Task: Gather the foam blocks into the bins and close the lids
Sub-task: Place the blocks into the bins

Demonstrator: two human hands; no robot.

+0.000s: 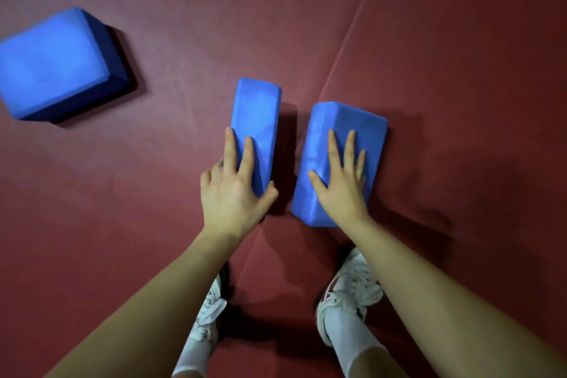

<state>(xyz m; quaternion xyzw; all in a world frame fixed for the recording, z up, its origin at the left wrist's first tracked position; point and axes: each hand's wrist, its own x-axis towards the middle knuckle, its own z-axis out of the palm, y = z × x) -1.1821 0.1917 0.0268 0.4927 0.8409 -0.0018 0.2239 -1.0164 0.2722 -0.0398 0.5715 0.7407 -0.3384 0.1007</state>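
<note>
surface: dark red mat floor (429, 40) | on it: three blue foam blocks (256, 132) (337, 159) (58, 64)

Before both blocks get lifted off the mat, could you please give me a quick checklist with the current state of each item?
1. Left hand on the narrow block, thumb round its near end: ok.
2. Right hand on the wide block: fingers flat on top, no grip yet: not ok.
3. The two blocks apart: ok.
4. Third block lies far left, untouched: not ok.
5. Bins in view: not ok.
</note>
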